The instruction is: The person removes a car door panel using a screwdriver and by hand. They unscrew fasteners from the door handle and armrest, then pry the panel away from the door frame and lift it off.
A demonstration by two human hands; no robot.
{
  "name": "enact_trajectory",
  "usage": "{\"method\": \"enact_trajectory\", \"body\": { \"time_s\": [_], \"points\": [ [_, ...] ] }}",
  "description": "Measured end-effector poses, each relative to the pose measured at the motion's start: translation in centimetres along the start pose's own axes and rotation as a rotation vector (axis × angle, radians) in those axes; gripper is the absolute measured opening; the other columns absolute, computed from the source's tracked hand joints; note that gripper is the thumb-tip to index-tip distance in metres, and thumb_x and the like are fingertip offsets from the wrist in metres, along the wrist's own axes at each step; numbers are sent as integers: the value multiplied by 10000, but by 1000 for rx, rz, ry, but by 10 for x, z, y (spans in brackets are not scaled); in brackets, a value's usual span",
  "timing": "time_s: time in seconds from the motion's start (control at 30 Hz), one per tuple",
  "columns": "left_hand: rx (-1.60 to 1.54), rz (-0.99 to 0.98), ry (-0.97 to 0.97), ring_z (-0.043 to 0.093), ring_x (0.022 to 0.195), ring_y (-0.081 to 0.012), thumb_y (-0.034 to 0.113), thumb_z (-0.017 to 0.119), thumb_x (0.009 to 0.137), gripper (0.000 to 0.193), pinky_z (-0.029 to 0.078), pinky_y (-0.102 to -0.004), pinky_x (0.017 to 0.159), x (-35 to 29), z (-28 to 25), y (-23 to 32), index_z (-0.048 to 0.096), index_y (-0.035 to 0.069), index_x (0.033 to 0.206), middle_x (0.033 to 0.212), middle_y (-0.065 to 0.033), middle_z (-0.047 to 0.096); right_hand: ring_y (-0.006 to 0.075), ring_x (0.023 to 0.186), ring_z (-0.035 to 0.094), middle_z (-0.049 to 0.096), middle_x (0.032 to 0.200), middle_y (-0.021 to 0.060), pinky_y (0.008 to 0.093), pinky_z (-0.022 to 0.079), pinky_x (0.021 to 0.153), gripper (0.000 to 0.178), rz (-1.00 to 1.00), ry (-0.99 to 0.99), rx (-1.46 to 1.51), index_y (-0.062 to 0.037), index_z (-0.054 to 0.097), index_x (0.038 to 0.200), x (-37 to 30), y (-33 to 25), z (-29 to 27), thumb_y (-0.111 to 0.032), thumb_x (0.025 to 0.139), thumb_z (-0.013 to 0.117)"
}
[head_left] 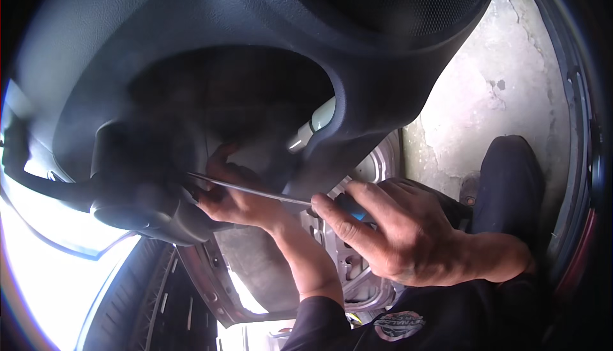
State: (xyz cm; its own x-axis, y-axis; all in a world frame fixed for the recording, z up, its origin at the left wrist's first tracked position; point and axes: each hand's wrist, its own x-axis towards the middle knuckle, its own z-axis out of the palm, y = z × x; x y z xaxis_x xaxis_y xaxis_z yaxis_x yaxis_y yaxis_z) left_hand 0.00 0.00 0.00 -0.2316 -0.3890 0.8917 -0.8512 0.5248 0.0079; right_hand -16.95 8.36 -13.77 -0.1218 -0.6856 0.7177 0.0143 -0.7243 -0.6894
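Probably the screwdriver [262, 191] is light, stiff, best held by its handle [354, 209], where the right fingers [348, 226] are wrapped; its tip is at the dark housing [137, 175]. Left fingers [220, 167] half curl nearby, hold unclear.

1. Left forearm [300, 258] slants up and leftward from the lower centre.
2. Left hand [242, 196] sits left of centre, partly shadowed, its upper finger [220, 155] curving upward, apart from the lower digits [209, 208].
3. Right forearm [491, 255] lies nearly level at lower right.
4. Right hand [402, 230] points leftward, back showing, fingers [367, 196] bent in a grip.
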Motion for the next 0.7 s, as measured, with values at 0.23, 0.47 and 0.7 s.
{"method": "enact_trajectory", "body": {
  "time_s": [0.23,0.47,0.7],
  "points": [
    [-5,-72,88,567,621,-91,98,573,982,148,398,-255,566,5,3,12,587,13,862,760,-117,695,261,739,686,628,969,197,350,599,630,448,34,-22,91,17,648,1310,8,-3,-7,-136,892,702],
    [-27,-39,65,614,636,-190,73,508,1002,68,463,-316,595,8,-11,-2,543,18,985,754,-120,656,278,785,682,618,996,204,367,601,665,493,96,-67,196,20,654,1303,6,-1,0,-160,851,732],
    [36,-104,7,639,691,-139,248,464,1071,304,504,-285,651,9,-27,-12,665,25,1023,782,-85,670,214,652,636,570,848,162,312,552,509,512,73,-102,294,78,583,1344,5,6,3,-157,905,701]
  ]
}}
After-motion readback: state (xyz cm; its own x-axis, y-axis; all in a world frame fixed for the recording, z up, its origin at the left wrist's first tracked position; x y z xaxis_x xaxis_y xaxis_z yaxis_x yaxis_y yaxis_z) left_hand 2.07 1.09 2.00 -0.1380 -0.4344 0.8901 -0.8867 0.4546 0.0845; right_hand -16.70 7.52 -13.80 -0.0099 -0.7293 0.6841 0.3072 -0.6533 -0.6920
